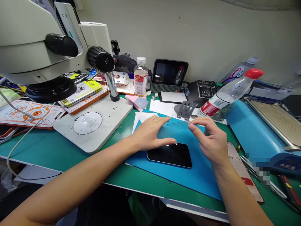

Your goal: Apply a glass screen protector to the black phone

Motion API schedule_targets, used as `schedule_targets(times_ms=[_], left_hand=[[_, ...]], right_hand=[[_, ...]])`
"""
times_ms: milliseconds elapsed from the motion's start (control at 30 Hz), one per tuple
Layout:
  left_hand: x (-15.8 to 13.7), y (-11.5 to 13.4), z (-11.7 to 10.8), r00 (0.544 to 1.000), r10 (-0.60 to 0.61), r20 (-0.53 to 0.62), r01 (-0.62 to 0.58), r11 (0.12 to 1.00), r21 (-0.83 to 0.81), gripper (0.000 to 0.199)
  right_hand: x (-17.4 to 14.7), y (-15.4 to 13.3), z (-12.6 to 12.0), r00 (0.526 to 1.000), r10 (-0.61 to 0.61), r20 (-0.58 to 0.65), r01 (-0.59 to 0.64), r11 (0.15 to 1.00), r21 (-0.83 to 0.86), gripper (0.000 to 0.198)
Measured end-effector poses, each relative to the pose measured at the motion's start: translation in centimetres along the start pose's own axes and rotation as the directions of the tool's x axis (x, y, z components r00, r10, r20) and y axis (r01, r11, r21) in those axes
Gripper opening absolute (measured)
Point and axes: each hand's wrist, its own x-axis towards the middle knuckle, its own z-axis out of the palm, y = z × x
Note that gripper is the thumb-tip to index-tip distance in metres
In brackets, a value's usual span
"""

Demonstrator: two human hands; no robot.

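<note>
A black phone (169,156) lies screen up on a blue mat (199,179). My left hand (148,133) is open above the mat, thumb and fingers spread, with the thumb over the phone's far edge. Between the thumb and fingertips of my right hand (213,142) is one end of a thin clear sheet (178,125) that looks like a screen protector. Only its fine edge shows, tilted above the mat beyond the phone and apart from it. Some of my right fingers are hidden behind the hand.
A microscope (37,62) with a white base (113,125) stands left. Behind are a small bottle (140,78), a tablet-like display (169,73) and a grey metal stand (186,110). Rightward are a red-capped bottle (225,97), a blue machine (256,131), another phone (249,180) and tweezers (277,189).
</note>
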Motion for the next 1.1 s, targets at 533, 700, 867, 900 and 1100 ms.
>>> schedule_targets(times_ms=[533, 700, 867, 900, 1100], left_hand=[[-0.4, 1.0, 0.0, 0.969, 0.138, 0.206, -0.042, 0.909, -0.414, 0.048], [-0.5, 1.3, 0.3, 0.944, 0.183, 0.275, -0.015, 0.854, -0.519, 0.063], [-0.3, 1.4, 0.4, 0.930, 0.210, 0.301, 0.027, 0.780, -0.625, 0.061], [-0.3, 1.4, 0.4, 0.936, 0.205, 0.286, 0.022, 0.778, -0.628, 0.059], [-0.1, 0.5, 0.4, 0.998, 0.048, -0.030, -0.055, 0.950, -0.308, 0.061]], right_hand=[[-0.2, -0.1, 1.5, 0.944, 0.268, 0.194, -0.331, 0.777, 0.536, 0.031], [-0.4, -0.4, 1.5, 0.923, 0.290, 0.251, -0.383, 0.653, 0.654, 0.037], [-0.6, -0.5, 1.3, 0.925, 0.217, 0.312, -0.377, 0.637, 0.673, 0.030], [-0.6, -0.5, 1.2, 0.925, 0.210, 0.318, -0.374, 0.660, 0.651, 0.029], [-0.4, -0.2, 0.6, 0.981, 0.138, 0.135, -0.183, 0.889, 0.421, 0.066]])
